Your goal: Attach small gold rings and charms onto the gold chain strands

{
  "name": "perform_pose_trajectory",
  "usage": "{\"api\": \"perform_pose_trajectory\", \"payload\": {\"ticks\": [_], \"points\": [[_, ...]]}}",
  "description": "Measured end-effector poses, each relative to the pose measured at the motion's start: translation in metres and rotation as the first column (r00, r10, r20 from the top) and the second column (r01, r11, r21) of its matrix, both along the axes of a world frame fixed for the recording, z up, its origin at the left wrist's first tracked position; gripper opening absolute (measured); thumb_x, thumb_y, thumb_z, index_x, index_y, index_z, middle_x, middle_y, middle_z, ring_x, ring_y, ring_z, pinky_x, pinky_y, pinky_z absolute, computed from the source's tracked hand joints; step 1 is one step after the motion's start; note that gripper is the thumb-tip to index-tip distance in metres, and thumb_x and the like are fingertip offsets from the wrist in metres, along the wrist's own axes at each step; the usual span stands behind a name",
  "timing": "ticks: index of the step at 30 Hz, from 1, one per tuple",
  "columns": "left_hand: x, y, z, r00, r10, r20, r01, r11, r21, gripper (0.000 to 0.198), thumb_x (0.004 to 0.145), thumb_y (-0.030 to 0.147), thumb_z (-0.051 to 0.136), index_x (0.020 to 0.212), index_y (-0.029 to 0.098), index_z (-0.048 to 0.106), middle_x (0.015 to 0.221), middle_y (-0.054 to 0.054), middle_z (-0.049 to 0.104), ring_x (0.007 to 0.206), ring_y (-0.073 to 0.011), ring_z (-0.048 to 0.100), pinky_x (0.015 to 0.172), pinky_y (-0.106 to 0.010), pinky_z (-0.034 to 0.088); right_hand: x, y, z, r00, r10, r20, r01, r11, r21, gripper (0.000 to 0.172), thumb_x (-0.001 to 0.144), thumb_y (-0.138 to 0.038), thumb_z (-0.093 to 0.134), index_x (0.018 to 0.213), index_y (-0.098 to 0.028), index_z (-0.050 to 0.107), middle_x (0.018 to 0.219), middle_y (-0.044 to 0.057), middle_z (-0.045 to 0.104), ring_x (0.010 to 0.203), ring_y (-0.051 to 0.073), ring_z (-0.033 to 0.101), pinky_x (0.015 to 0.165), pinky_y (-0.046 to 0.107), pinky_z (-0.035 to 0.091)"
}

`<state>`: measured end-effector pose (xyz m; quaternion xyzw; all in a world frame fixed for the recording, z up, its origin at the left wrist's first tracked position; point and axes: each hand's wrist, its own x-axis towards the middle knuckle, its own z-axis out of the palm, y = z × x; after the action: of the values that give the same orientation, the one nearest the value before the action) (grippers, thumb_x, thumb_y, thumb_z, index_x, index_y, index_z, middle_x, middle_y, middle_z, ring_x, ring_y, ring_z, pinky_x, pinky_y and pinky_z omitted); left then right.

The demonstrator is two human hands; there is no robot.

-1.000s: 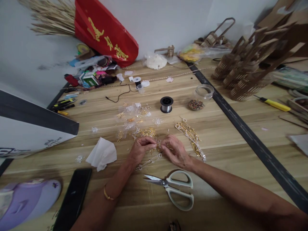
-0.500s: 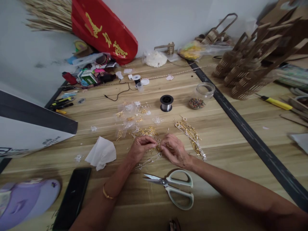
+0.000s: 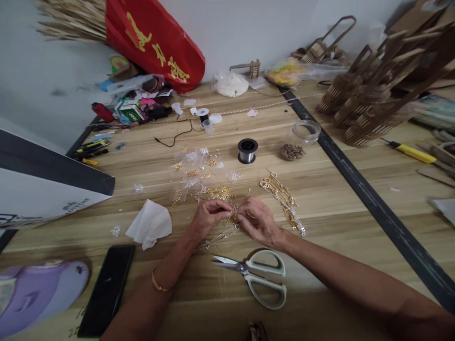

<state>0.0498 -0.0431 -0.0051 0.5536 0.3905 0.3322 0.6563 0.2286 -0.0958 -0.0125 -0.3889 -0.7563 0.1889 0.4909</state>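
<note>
My left hand (image 3: 212, 217) and my right hand (image 3: 259, 222) meet almost fingertip to fingertip at the middle of the table, both pinched closed. What sits in the fingertips is too small to make out; gold bits show between and behind them. Beneath the hands lies a silver beaded chain (image 3: 216, 240) with a ring at its end. Behind my left hand spreads a pile of gold beads (image 3: 219, 192). Several gold and silver beaded chains (image 3: 282, 201) lie to the right of my right hand. White-handled scissors (image 3: 250, 272) rest partly open in front of the hands.
Farther back stand a wire spool (image 3: 247, 151) and a clear jar of mixed beads (image 3: 293, 150). Small bead bags (image 3: 194, 166) lie behind the hands. At left are a white cloth (image 3: 151, 225), a black phone (image 3: 106, 291) and a purple object (image 3: 42, 296). Woven baskets (image 3: 369, 113) stand at right.
The view has shifted very slightly. Both hands keep nearly the same pinched pose and place, with no clear movement of the things around them.
</note>
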Motion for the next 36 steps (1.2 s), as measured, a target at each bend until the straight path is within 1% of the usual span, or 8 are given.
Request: {"api": "perform_pose_trajectory", "payload": {"ticks": [6, 14, 19, 23, 28, 36], "points": [[-0.0007, -0.0004, -0.0017, 1.0, -0.008, 0.015, 0.008, 1.0, 0.004, 0.01, 0.061, 0.02, 0.078, 0.067, 0.015, 0.071, 0.07, -0.002, 0.069, 0.067, -0.0124, 0.061, 0.068, -0.023, 0.047, -0.0002, 0.0006, -0.0036, 1.0, 0.0, -0.003, 0.0, 1.0, 0.004, 0.004, 0.086, -0.016, 0.051, 0.084, -0.019, 0.053, 0.073, 0.004, 0.056, 0.071, 0.017, 0.049, 0.067, 0.032, 0.04], [0.0001, -0.0011, -0.0003, 0.999, -0.028, 0.039, 0.028, 1.0, 0.007, 0.012, 0.06, 0.021, 0.078, 0.067, 0.015, 0.071, 0.069, -0.003, 0.069, 0.067, -0.0133, 0.061, 0.068, -0.024, 0.048, -0.0005, 0.0006, -0.0018, 1.0, 0.003, 0.005, -0.003, 1.0, -0.002, 0.005, 0.087, -0.015, 0.051, 0.083, -0.018, 0.052, 0.072, 0.003, 0.055, 0.07, 0.016, 0.049, 0.066, 0.031, 0.039], [0.0002, -0.0011, -0.0005, 1.0, -0.02, 0.013, 0.02, 1.0, 0.013, 0.012, 0.06, 0.022, 0.078, 0.067, 0.015, 0.071, 0.069, -0.003, 0.068, 0.066, -0.0132, 0.06, 0.067, -0.024, 0.048, -0.0001, 0.0008, -0.0009, 1.0, 0.008, 0.006, -0.008, 1.0, -0.004, 0.004, 0.087, -0.016, 0.05, 0.085, -0.019, 0.053, 0.073, 0.004, 0.056, 0.07, 0.017, 0.05, 0.067, 0.031, 0.04], [0.0002, -0.0007, 0.0004, 1.0, -0.021, 0.013, 0.021, 0.999, 0.034, 0.011, 0.06, 0.022, 0.077, 0.065, 0.015, 0.07, 0.068, -0.003, 0.066, 0.066, -0.0126, 0.058, 0.066, -0.023, 0.047, 0.0002, 0.0005, 0.0008, 1.0, 0.004, 0.014, -0.004, 1.0, -0.008, 0.005, 0.087, -0.016, 0.05, 0.085, -0.018, 0.053, 0.073, 0.004, 0.055, 0.07, 0.017, 0.05, 0.066, 0.031, 0.04], [0.0004, -0.0002, 0.0015, 0.997, -0.055, 0.049, 0.052, 0.997, 0.062, 0.009, 0.062, 0.02, 0.076, 0.065, 0.015, 0.069, 0.068, -0.001, 0.063, 0.067, -0.0118, 0.056, 0.067, -0.023, 0.044, 0.0002, 0.0007, 0.0019, 1.0, 0.004, 0.019, -0.004, 1.0, 0.0, 0.006, 0.087, -0.015, 0.05, 0.085, -0.018, 0.054, 0.073, 0.004, 0.056, 0.07, 0.017, 0.05, 0.066, 0.031, 0.04], [0.0009, -0.001, 0.0018, 0.999, -0.039, 0.016, 0.039, 0.999, 0.012, 0.014, 0.06, 0.024, 0.078, 0.065, 0.015, 0.069, 0.068, -0.002, 0.065, 0.066, -0.0123, 0.057, 0.066, -0.023, 0.044, 0.0001, 0.0023, -0.0049, 1.0, -0.013, 0.027, 0.013, 1.0, 0.013, 0.006, 0.09, -0.02, 0.05, 0.089, -0.019, 0.056, 0.074, 0.004, 0.057, 0.071, 0.017, 0.051, 0.067, 0.032, 0.04]]}}
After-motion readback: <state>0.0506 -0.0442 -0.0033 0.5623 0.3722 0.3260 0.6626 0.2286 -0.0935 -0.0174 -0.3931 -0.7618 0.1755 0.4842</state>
